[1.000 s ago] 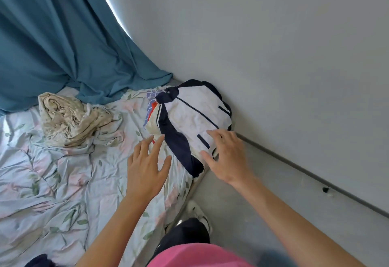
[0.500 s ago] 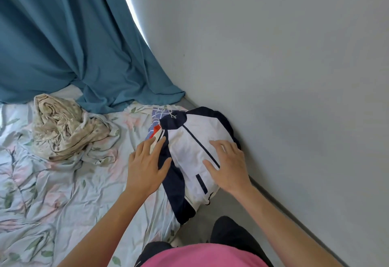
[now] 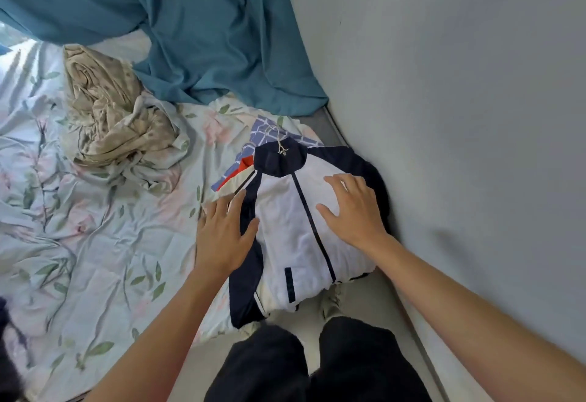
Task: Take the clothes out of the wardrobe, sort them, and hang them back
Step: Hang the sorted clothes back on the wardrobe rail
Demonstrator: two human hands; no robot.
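Jacket: I see the white and navy jacket (image 3: pixel 295 230) folded flat at the bed's corner, next to the wall (image 3: pixel 459 116), its lower edge hanging off the mattress.
Under it: a checked and orange garment (image 3: pixel 241 163) peeks out at the collar side; I can't tell how many pieces are stacked.
Left hand: my left hand (image 3: pixel 222 236) lies flat on the navy sleeve edge, fingers spread and straight, gripping nothing.
Right hand: my right hand (image 3: pixel 355 208) rests flat on the white front panel, fingers wide, holding nothing.
Sheet: the floral sheet (image 3: pixel 95 243) is rumpled; a beige bundle (image 3: pixel 111 122) sits well apart, near the curtain (image 3: pixel 206 37).
Handling: I judge the jacket light, soft and limp, perhaps a bit slick; it will sag and unfold if lifted by one point.
Hold: I'd take it at both shoulders near the collar, or slide both palms under the fold.
Risk: the overhanging hem may slip to the floor.
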